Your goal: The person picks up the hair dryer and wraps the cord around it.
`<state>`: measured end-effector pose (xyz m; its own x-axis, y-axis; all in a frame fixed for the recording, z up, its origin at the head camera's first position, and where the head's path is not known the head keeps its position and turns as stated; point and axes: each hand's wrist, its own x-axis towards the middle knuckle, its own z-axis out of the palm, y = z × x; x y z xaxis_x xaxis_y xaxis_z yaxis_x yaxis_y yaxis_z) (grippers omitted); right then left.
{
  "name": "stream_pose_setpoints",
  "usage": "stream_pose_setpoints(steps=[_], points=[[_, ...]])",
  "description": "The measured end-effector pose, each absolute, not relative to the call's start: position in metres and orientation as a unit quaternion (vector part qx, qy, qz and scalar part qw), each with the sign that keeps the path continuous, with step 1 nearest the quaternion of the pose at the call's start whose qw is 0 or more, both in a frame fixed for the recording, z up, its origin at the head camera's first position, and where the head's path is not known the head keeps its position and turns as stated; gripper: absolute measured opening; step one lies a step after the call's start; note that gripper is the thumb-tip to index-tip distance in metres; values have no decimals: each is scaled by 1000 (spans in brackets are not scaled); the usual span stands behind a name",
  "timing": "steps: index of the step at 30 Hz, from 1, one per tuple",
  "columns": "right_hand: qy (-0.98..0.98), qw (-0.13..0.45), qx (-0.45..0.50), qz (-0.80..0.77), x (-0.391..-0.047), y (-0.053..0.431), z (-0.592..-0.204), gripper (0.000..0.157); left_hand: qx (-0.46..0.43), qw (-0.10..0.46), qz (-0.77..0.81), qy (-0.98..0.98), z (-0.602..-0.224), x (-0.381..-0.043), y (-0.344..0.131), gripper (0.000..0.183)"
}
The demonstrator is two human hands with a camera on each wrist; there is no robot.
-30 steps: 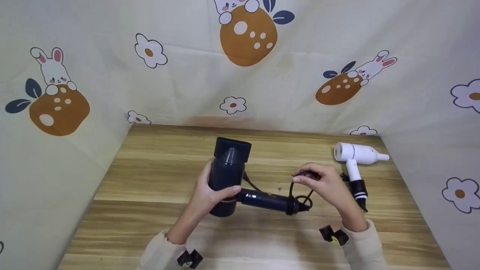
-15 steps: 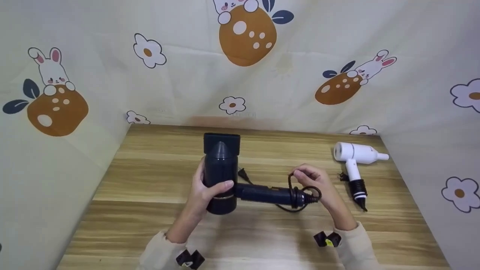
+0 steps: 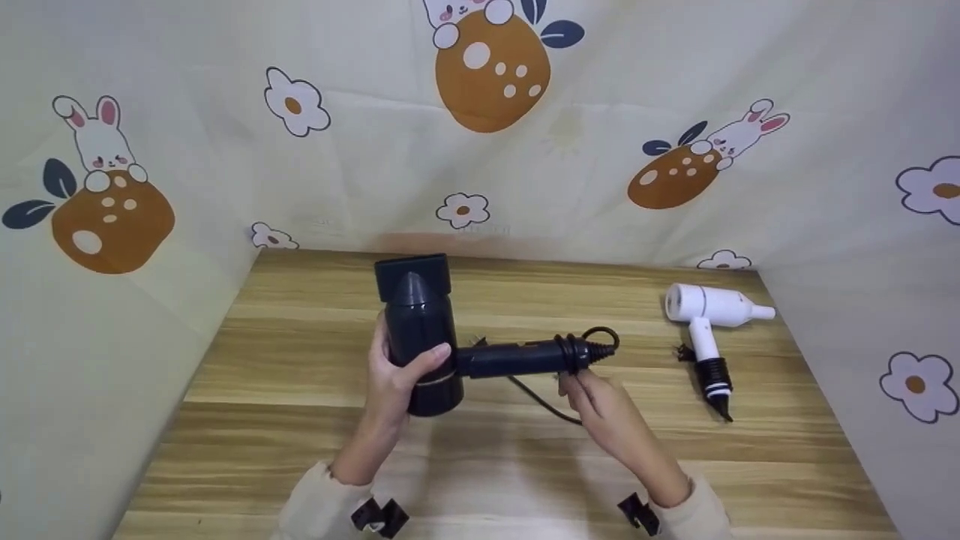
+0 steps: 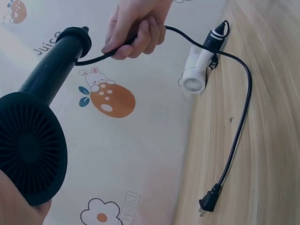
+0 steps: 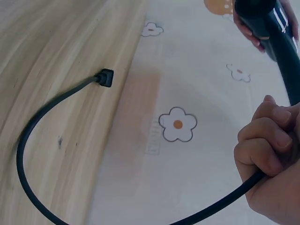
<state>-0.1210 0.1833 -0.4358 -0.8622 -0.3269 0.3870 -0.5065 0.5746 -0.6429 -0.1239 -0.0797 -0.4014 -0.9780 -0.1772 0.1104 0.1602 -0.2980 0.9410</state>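
Observation:
A dark navy hair dryer [image 3: 421,326] with a flat nozzle is held up over the table, its handle [image 3: 517,360] pointing right. My left hand [image 3: 391,382] grips the barrel, thumb across the front. Turns of black cord wrap the handle's end. Just below that end, my right hand [image 3: 604,409] holds the cord with curled fingers. From this hand the free length of cord [image 4: 246,93] curves away to a two-pin plug [image 4: 209,200]. In the head view the dryer's handle partly hides the plug.
A white hair dryer [image 3: 712,306] lies at the right of the wooden table [image 3: 300,442], its black cord [image 3: 714,375] coiled around the handle. Printed fabric [image 3: 360,165] encloses the table at the back and sides. A small black device sits at each wrist.
The dark dryer has shifted left, and its handle has swung up. My right hand has moved from above the handle's end to below it, bringing the cord round.

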Motion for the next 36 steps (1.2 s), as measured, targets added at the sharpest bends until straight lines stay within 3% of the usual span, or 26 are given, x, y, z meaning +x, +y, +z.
stream_pose_setpoints(steps=[5, 12, 16, 21, 29, 32, 36], points=[[-888, 204, 275, 306, -108, 177, -427, 16, 9, 128, -783, -609, -400, -124, -79, 64], [-887, 253, 304, 237, -99, 173, -414, 17, 4, 132, -785, -605, -401, -126, -78, 59], [-899, 242, 300, 208, -96, 172, -412, 15, 17, 116, -785, -609, -405, -128, -78, 58], [-922, 186, 274, 201, -89, 174, -407, 9, 23, 110, -769, -630, -411, -130, -79, 62], [-957, 108, 196, 184, -79, 176, -387, 11, 7, 144, -721, -677, -416, -132, -82, 65], [-955, 129, 194, 183, -75, 178, -382, 6, 8, 153, -710, -688, -418, -134, -84, 67], [-935, 199, 232, 177, -77, 182, -379, 7, 16, 151, -697, -700, -420, -135, -86, 68]])
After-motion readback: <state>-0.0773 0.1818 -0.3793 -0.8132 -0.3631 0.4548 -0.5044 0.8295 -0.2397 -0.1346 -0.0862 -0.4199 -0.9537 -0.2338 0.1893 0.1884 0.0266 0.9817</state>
